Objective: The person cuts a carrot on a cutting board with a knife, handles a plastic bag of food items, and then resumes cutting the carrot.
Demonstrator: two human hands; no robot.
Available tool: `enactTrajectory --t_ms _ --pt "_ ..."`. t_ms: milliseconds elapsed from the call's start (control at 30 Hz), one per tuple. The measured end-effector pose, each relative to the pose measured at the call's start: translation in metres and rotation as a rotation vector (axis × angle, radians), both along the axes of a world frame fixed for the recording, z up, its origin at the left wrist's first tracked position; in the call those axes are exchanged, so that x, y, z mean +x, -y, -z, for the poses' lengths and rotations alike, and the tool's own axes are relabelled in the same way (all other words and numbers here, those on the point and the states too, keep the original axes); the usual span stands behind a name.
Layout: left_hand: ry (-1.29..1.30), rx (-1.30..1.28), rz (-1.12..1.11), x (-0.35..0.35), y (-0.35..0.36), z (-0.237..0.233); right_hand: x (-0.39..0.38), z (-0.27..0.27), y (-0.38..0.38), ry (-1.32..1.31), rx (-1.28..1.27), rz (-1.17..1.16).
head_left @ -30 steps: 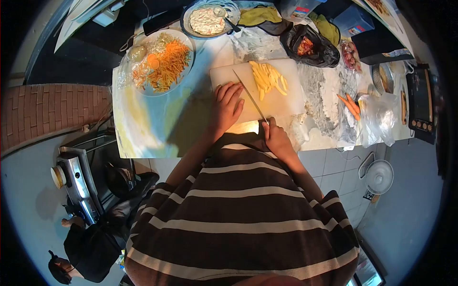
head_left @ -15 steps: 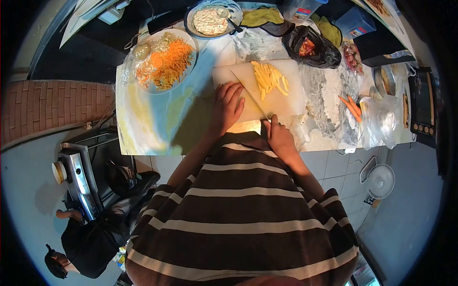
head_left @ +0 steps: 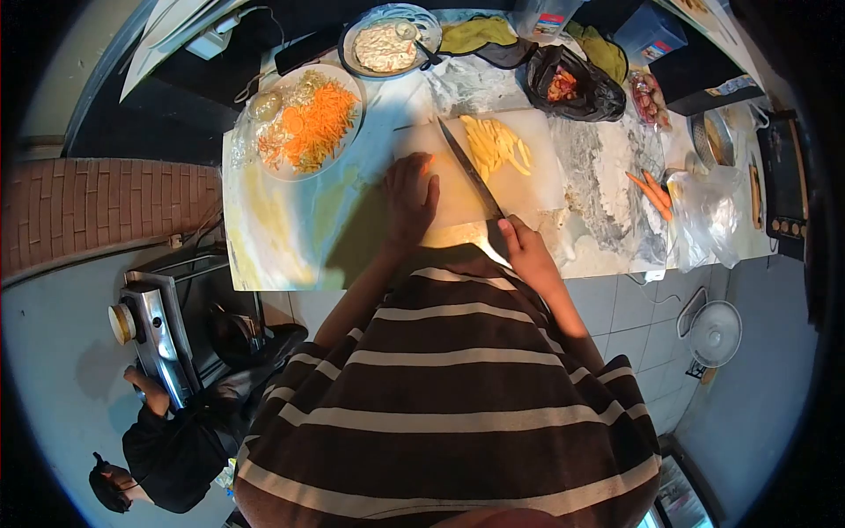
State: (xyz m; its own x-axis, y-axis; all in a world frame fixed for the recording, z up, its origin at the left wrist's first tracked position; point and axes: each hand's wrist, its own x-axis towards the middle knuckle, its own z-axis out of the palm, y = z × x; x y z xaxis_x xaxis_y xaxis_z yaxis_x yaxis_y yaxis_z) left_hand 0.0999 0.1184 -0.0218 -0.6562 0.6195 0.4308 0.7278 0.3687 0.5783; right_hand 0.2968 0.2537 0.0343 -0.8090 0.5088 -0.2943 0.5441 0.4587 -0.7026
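Observation:
My right hand (head_left: 528, 251) is closed round the handle of a kitchen knife (head_left: 471, 169). Its long blade slants up and left over a white cutting board (head_left: 539, 195). Beside the blade, to its right, lies a loose pile of pale yellow cut sticks (head_left: 495, 148). At the board's left edge is my left hand (head_left: 410, 198), partly in shadow, thumb apart from its fingers. A small orange patch shows at its fingertips; whether this is food or lit skin I cannot tell.
A plate of shredded carrot (head_left: 319, 123) stands at the back left, near a bowl of creamy white mixture (head_left: 385, 46). Behind the board sits a black plastic bag (head_left: 576, 97). Whole carrots (head_left: 651, 195) lie rightward by a clear bag (head_left: 704, 220). Another person (head_left: 172, 449) is at lower left.
My left hand has shifted slightly left and down, its fingers no longer spread on the board. The knife blade has turned, showing its darker flat side, and its tip sits higher.

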Motion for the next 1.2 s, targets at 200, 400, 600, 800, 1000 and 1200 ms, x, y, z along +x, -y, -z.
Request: enactTrajectory --t_ms 200,400,600,800,1000,1200 --pt "1.246 0.439 0.051 -0.006 -0.015 -0.044 0.0 -0.018 -0.011 0.007 -1.076 0.141" --pt "1.457 0.375 0.226 -0.029 -0.017 -0.031 -0.001 -0.021 -0.012 0.06 -1.137 0.161" --pt "0.833 -0.016 0.057 -0.034 -0.024 -0.04 0.008 -0.01 -0.014 0.004 -1.137 0.225" --pt "0.289 -0.111 0.158 -0.061 -0.04 -0.021 0.015 0.0 -0.013 -0.013 -1.022 0.237" --pt "0.212 -0.061 0.1 -0.057 -0.024 -0.019 0.017 -0.001 0.0 -0.14 -0.187 0.077" --pt "0.051 -0.092 0.022 -0.034 -0.006 -0.005 0.009 -0.013 0.004 0.153 -0.195 -0.024"
